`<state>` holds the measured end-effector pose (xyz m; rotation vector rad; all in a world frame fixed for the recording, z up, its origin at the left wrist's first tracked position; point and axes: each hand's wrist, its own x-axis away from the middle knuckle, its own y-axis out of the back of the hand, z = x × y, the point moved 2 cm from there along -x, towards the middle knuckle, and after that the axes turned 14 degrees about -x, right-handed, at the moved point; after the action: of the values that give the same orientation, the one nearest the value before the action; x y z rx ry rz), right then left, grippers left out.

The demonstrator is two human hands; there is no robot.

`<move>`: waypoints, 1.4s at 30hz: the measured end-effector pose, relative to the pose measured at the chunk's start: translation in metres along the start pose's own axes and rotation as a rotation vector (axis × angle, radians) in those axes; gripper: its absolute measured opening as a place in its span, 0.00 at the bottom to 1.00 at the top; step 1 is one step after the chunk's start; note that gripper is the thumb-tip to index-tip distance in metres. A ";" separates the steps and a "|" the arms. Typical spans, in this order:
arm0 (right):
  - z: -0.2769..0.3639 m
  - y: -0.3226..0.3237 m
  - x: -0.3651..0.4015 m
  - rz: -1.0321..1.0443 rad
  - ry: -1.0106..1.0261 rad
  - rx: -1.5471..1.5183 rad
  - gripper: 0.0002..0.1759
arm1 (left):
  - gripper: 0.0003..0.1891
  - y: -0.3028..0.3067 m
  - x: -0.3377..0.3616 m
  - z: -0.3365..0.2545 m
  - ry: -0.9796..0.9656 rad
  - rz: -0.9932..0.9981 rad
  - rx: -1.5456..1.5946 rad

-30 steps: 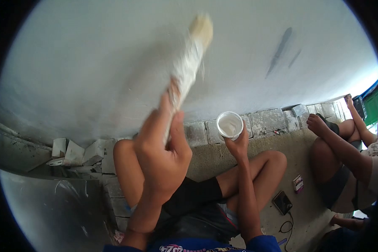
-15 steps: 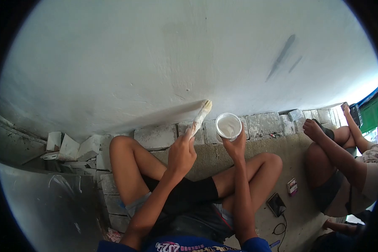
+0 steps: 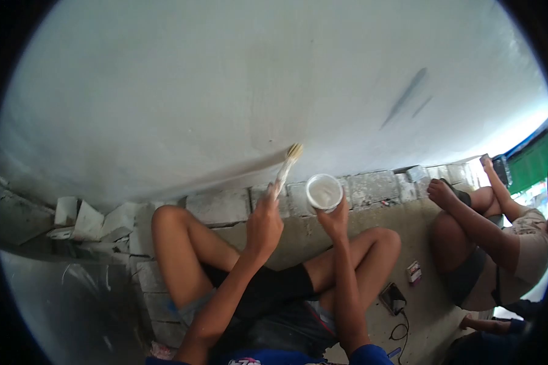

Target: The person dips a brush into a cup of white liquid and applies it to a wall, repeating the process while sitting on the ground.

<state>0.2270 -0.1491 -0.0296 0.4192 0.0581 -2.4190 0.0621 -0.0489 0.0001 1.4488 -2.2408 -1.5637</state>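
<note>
My left hand (image 3: 265,230) is closed round the whitish, paint-smeared handle of a paintbrush (image 3: 284,173). The brush points up and away from me, its pale bristles in front of the lower part of a white wall (image 3: 182,91). A shadow falls on the wall to the left of the bristles. In my right hand (image 3: 335,220) is a clear plastic cup (image 3: 324,192), gripped by its side, with white paint inside. The cup's open mouth faces up towards me, just right of the brush.
Grey blocks (image 3: 218,207) line the wall's foot, with loose pieces (image 3: 88,220) at left. A dark metal sheet (image 3: 67,304) stands lower left. At right, another person (image 3: 475,237) sits on the floor; nearer me lie a phone (image 3: 393,298) with a cable and a small pack (image 3: 413,273).
The view has tilted slightly, so the wall and floor sit lower and further left. The brush has turned a little, showing more of its bristles. Both hands keep their hold.
</note>
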 end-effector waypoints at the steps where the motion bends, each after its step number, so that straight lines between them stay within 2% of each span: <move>1: -0.003 0.003 0.003 -0.012 0.013 0.025 0.29 | 0.25 0.002 0.004 -0.004 -0.011 -0.004 0.029; 3: -0.005 0.003 0.004 -0.051 -0.007 0.117 0.32 | 0.25 0.013 0.008 -0.007 0.102 0.205 0.062; 5: 0.003 0.002 0.003 -0.046 -0.016 0.069 0.33 | 0.23 0.028 0.011 -0.012 0.096 0.173 0.125; 7: -0.010 0.006 0.005 0.020 -0.025 0.089 0.33 | 0.20 0.051 0.006 -0.022 0.057 0.048 0.160; 9: -0.032 0.004 0.011 -0.086 -0.012 0.157 0.33 | 0.18 0.062 -0.004 -0.025 -0.013 -0.064 0.180; 12: -0.034 -0.003 0.006 -0.071 0.064 0.120 0.34 | 0.18 0.056 -0.023 -0.029 -0.086 -0.152 0.175; 14: -0.018 -0.002 0.007 -0.059 0.045 0.103 0.34 | 0.17 0.043 -0.022 -0.015 0.023 0.001 0.118; 18: -0.036 -0.001 0.013 -0.072 0.063 0.119 0.34 | 0.15 0.014 0.010 0.009 0.026 -0.033 0.114; 20: -0.026 0.001 0.012 -0.094 0.026 0.121 0.34 | 0.13 0.016 0.022 0.013 0.080 0.282 0.070; 21: -0.015 -0.001 0.009 -0.094 0.022 0.118 0.34 | 0.13 0.022 0.023 0.012 0.081 0.285 0.066; 24: -0.006 -0.002 0.008 -0.084 -0.032 0.058 0.33 | 0.12 0.052 0.013 -0.002 0.088 0.198 0.125; 26: -0.006 -0.004 0.003 -0.100 -0.070 0.032 0.33 | 0.12 0.068 -0.001 -0.012 0.165 -0.038 0.272; 27: -0.006 -0.004 0.002 -0.101 -0.067 0.035 0.33 | 0.12 0.064 -0.003 -0.010 0.164 -0.039 0.275; 29: -0.006 -0.004 0.002 -0.113 0.006 0.044 0.33 | 0.14 0.051 -0.007 0.001 0.141 -0.244 0.291; 30: -0.007 -0.004 0.002 -0.118 0.005 0.046 0.33 | 0.14 0.044 -0.005 0.009 0.138 -0.240 0.294; 32: -0.010 -0.005 0.002 -0.109 0.006 0.025 0.34 | 0.15 0.024 0.006 0.030 0.204 0.066 0.184; 36: -0.008 -0.002 0.004 -0.139 0.038 0.017 0.35 | 0.15 0.017 0.027 0.032 0.196 0.115 0.151; 38: -0.005 0.000 0.004 -0.154 0.051 0.025 0.37 | 0.14 0.020 0.030 0.025 0.246 0.126 0.280; 41: -0.033 0.004 0.008 -0.192 0.064 0.021 0.38 | 0.13 0.024 0.025 0.017 0.201 0.048 0.350; 42: -0.046 0.005 0.008 -0.131 -0.017 -0.025 0.37 | 0.13 0.027 0.023 0.016 0.168 0.043 0.358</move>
<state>0.2377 -0.1512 -0.0755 0.3949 0.1110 -2.5472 0.0235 -0.0526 0.0025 1.5279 -2.5186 -1.0202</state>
